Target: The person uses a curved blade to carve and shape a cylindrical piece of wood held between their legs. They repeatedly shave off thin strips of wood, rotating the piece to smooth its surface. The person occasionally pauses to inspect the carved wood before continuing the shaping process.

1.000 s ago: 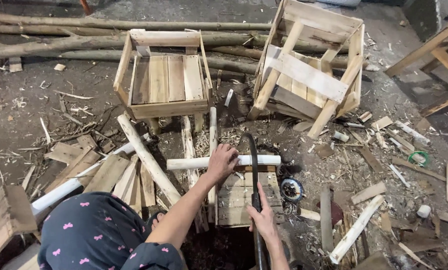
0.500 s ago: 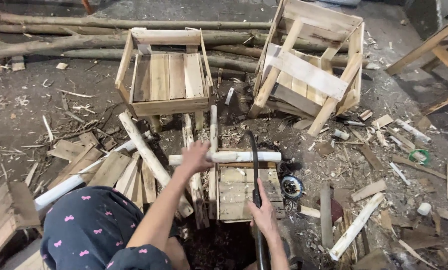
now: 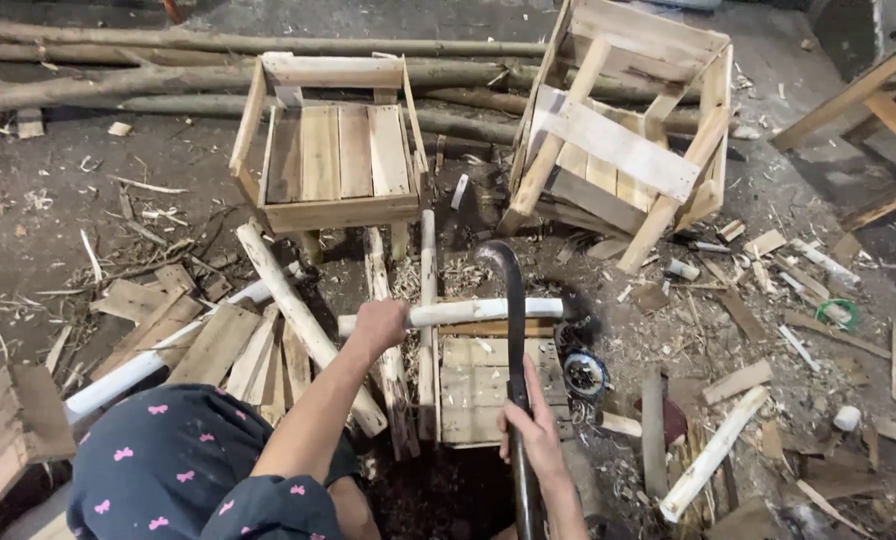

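Fingers (image 3: pixel 388 318) of my left hand (image 3: pixel 378 325) are wrapped around the near end of a pale peeled pole (image 3: pixel 468 312), which lies crosswise on top of a small slatted wooden frame (image 3: pixel 478 385) on the floor. My right hand (image 3: pixel 530 420) has its fingers closed around the shaft of a dark curved blade tool (image 3: pixel 513 330); its hooked tip rises just behind the pole, near its middle. I see the frame flanked by two thin upright sticks (image 3: pixel 426 300) and a thicker pale log (image 3: pixel 303 315) leaning off to the left. Beyond, a finished wooden chair (image 3: pixel 333 150) sits upright and a second chair (image 3: pixel 628 130) is tipped on its side. Wood scraps and shavings litter the dirt floor (image 3: pixel 68 220).
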